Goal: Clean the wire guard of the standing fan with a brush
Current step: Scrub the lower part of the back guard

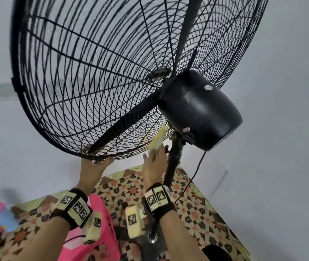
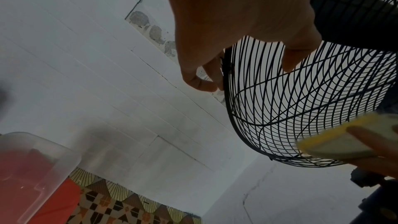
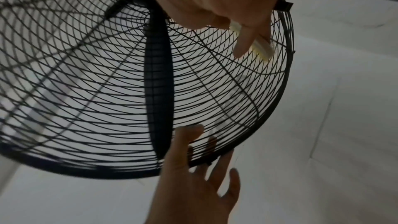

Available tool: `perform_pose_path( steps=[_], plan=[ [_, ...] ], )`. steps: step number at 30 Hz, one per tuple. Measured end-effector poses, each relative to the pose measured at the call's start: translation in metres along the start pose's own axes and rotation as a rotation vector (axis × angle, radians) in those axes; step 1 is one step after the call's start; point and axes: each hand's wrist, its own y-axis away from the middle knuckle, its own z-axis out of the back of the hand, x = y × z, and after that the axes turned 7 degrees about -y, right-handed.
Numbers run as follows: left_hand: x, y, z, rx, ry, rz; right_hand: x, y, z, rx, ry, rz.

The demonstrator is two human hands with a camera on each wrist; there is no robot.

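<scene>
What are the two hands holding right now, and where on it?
The right hand grips the brush by its lower end, bristles against the guard. The left hand holds the guard's bottom rim, fingers hooked over it.

- A patterned floor mat (image 1: 197, 208) is lying below, its far edge meeting the white wall (image 1: 281, 110).
- A clear plastic container (image 2: 36, 164) is showing red contents.
- Pink fabric (image 1: 101, 240) is lying on the mat.

Gripping the lower rim of the wire guard (image 1: 86, 76) with left hand (image 1: 93, 166); right hand (image 1: 154, 162) just beside, holding brush (image 1: 157, 142) against wires, motor housing (image 1: 198, 110) above, pole (image 1: 172, 162) right.
</scene>
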Motion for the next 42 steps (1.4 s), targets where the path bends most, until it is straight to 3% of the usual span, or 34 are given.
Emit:
perform_pose_path(
  steps=[4, 6, 9, 12, 16, 18, 21, 27, 32, 36, 39, 42],
  plan=[
    [0.002, 0.0, -0.001, 0.003, 0.012, 0.006, -0.005, 0.049, 0.023, 0.204, 0.196, 0.086],
    [0.005, -0.001, 0.0, 0.014, 0.025, -0.002, -0.003, 0.049, 0.03, 0.127, 0.222, 0.167],
    [0.01, -0.002, 0.0, 0.007, 0.015, -0.003, 0.007, 0.013, 0.023, -0.044, 0.17, 0.109],
    [0.016, -0.006, 0.001, -0.008, -0.004, 0.035, 0.019, 0.01, 0.016, 0.03, 0.137, 0.049],
    [0.021, -0.008, 0.0, -0.002, -0.024, 0.054, 0.02, 0.045, 0.034, 0.181, 0.166, 0.11],
    [0.022, -0.007, -0.001, 0.003, -0.021, 0.053, 0.017, 0.031, 0.034, 0.082, 0.154, 0.137],
    [0.022, -0.006, 0.0, 0.011, -0.022, 0.049, 0.024, 0.007, 0.018, -0.038, 0.096, 0.019],
    [0.024, -0.003, -0.003, -0.007, 0.008, 0.047, 0.023, 0.042, 0.038, 0.196, 0.1, 0.05],
    [0.03, -0.01, 0.0, -0.016, -0.039, 0.094, 0.025, 0.007, 0.032, -0.006, -0.013, 0.048],
    [0.022, -0.007, -0.002, -0.009, -0.009, 0.115, 0.031, 0.015, 0.022, 0.081, 0.034, 0.035],
    [0.02, -0.003, -0.004, 0.0, 0.035, 0.109, 0.028, 0.031, 0.035, 0.129, 0.141, 0.168],
    [0.022, -0.004, -0.006, 0.003, 0.042, 0.122, 0.028, 0.013, 0.032, -0.063, 0.208, 0.235]
  ],
)
